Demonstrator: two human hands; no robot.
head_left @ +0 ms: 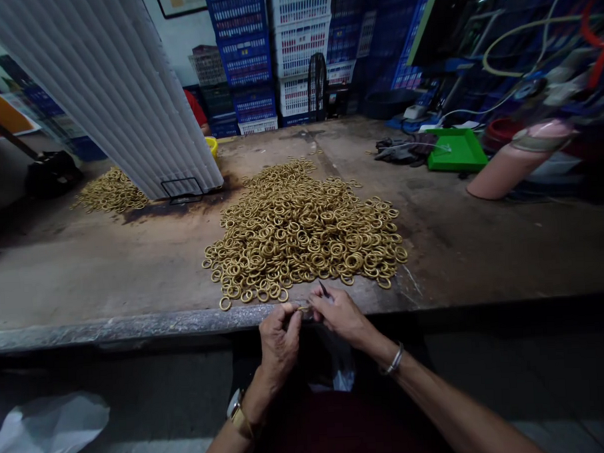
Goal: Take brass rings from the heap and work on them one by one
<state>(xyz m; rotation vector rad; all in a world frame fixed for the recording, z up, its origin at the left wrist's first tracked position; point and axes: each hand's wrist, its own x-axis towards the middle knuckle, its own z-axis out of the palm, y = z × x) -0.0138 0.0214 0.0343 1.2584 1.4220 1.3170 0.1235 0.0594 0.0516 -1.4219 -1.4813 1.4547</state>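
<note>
At the table's front edge my left hand (279, 337) is closed, pinching a small brass-coloured ring (303, 308) between thumb and finger. Close beside it, my right hand (338, 315) is closed around a thin dark pointed tool (324, 289), perhaps a small blade; its tip sticks up past the fingers and most of it is hidden. The right fingertips are by the ring. Just beyond both hands a large heap of similar rings (307, 226) spreads over the worn table (448, 253).
A corrugated white panel (121, 94) stands left, with another ring pile (111, 191) behind it. To the right are a green tray (456, 149), a dark cloth (403, 150) and a pink bottle (517, 164). Stacked crates (247, 62) line the back. A white bag (53, 431) lies lower left.
</note>
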